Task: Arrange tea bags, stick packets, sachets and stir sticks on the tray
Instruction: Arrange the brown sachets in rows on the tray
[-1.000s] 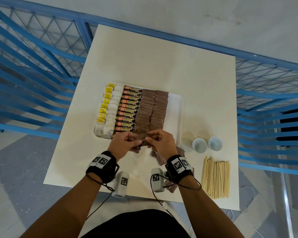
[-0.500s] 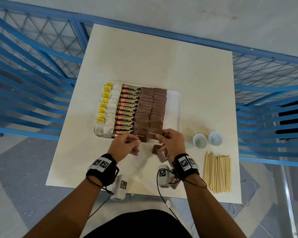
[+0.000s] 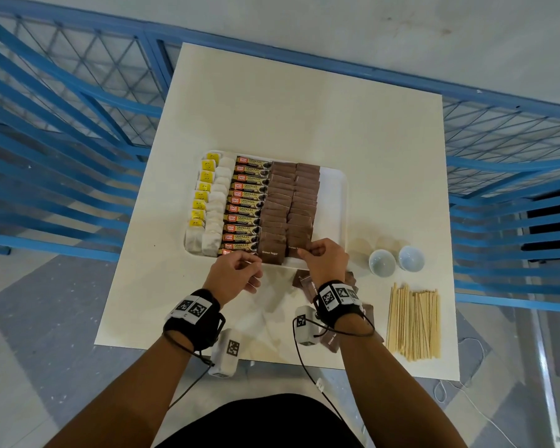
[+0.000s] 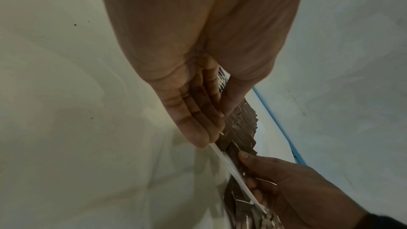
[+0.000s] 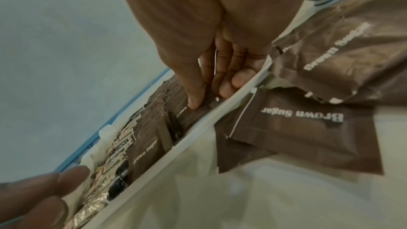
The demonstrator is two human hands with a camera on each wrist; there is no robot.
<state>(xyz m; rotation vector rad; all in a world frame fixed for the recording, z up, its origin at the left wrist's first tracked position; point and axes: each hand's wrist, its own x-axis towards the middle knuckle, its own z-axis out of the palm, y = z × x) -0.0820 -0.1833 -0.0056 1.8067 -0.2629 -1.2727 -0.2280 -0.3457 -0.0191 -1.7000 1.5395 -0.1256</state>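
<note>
my right hand (image 3: 325, 260) pinching a brown sugar sachet (image 5: 193, 113) at the tray (image 3: 336, 202) near edge, left hand (image 3: 235, 273) loosely curled, holding nothing, just off tray, stir sticks (image 3: 413, 321) right of tray on worktop (image 3: 304, 118)

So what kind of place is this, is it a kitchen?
Probably not a kitchen. It looks like a work corner set up for practice: a plain white table fenced by blue railings, over a bare concrete floor. The tray of tea things suggests hotel or cafe prep.
</note>
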